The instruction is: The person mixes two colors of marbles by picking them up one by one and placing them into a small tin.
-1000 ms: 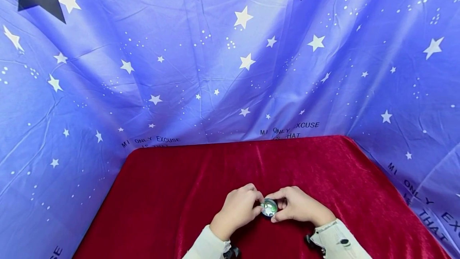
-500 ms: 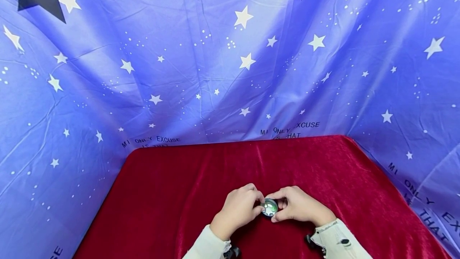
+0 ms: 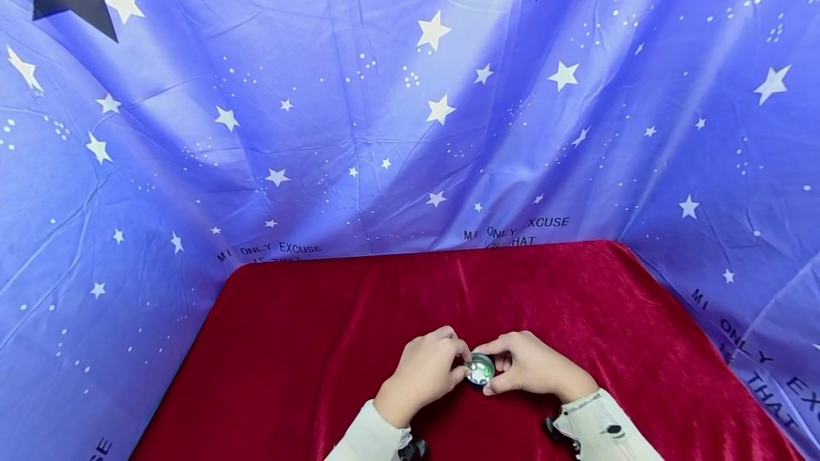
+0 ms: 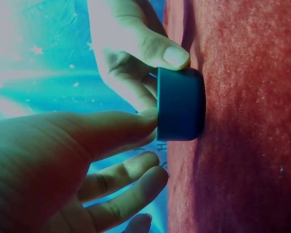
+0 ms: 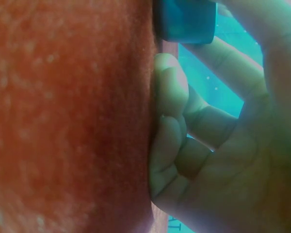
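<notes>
A small round tin (image 3: 482,371) rests on the red cloth, shiny inside with a green patch. In the left wrist view its side wall (image 4: 180,107) looks plain and dark bluish, with a rounded lower edge. My right hand (image 3: 538,367) grips the tin from the right, its thumb and index finger on opposite sides. From the left, the thumb and index finger of my left hand (image 3: 424,370) pinch at the tin's rim; whether they hold something inside is hidden. The other left fingers are loosely bent below. In the right wrist view, the remaining right fingers (image 5: 172,92) curl near the cloth.
Red velvety cloth (image 3: 307,347) covers the table around both hands. A blue-violet curtain (image 3: 359,126) with white stars hangs behind the table and along both sides. Black wrist devices (image 3: 413,449) sit at the cuffs.
Both hands and the tin stay in place. The bright reflections and green patch inside the tin shift very slightly.
</notes>
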A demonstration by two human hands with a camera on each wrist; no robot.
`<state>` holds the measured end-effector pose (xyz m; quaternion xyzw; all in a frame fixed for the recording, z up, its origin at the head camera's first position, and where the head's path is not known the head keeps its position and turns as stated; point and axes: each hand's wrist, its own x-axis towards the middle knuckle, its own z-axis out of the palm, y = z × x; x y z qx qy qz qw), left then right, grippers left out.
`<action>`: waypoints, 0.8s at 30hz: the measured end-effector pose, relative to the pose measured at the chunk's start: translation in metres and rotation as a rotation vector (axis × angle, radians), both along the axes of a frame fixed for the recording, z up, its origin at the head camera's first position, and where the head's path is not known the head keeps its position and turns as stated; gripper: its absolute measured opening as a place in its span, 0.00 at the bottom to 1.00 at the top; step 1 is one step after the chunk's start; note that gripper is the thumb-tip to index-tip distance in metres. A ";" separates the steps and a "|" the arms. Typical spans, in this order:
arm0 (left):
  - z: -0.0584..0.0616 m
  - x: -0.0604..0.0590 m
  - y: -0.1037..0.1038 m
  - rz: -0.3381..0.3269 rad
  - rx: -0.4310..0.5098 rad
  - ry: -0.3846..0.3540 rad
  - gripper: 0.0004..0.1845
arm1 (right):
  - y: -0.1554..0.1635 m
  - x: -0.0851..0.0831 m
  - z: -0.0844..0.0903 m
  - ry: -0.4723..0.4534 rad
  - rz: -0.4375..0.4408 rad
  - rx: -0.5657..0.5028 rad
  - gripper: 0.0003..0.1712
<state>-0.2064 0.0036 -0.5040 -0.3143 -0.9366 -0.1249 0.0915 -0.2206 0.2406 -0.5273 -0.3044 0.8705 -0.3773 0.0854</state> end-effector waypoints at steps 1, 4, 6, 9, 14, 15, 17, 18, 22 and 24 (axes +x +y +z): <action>0.000 0.000 0.000 0.000 -0.003 0.001 0.07 | 0.000 0.000 0.000 0.003 0.001 -0.001 0.27; 0.000 0.000 0.001 -0.001 -0.010 0.002 0.07 | 0.001 0.000 0.000 0.008 0.003 -0.009 0.27; 0.000 0.000 0.001 -0.001 -0.015 0.003 0.07 | 0.001 0.000 0.000 0.003 0.003 -0.009 0.27; -0.001 -0.001 0.001 0.000 -0.019 0.016 0.07 | 0.001 0.001 0.000 -0.008 0.004 -0.007 0.27; 0.000 -0.002 -0.002 -0.002 -0.023 0.042 0.07 | 0.000 0.001 0.001 -0.025 0.014 -0.011 0.26; 0.001 -0.003 -0.004 -0.002 -0.022 0.046 0.07 | 0.000 0.001 0.002 -0.025 0.017 -0.011 0.27; 0.003 -0.003 -0.007 -0.002 -0.021 0.052 0.07 | 0.001 0.001 0.002 -0.023 0.021 -0.008 0.27; 0.004 -0.004 -0.009 -0.001 -0.019 0.056 0.07 | 0.001 0.001 0.002 -0.020 0.022 -0.007 0.27; 0.008 -0.005 -0.017 0.007 -0.021 0.066 0.07 | 0.001 0.000 0.001 -0.014 0.017 0.004 0.27; 0.009 -0.005 -0.021 0.013 -0.024 0.071 0.07 | 0.001 0.000 0.001 -0.016 0.012 0.009 0.27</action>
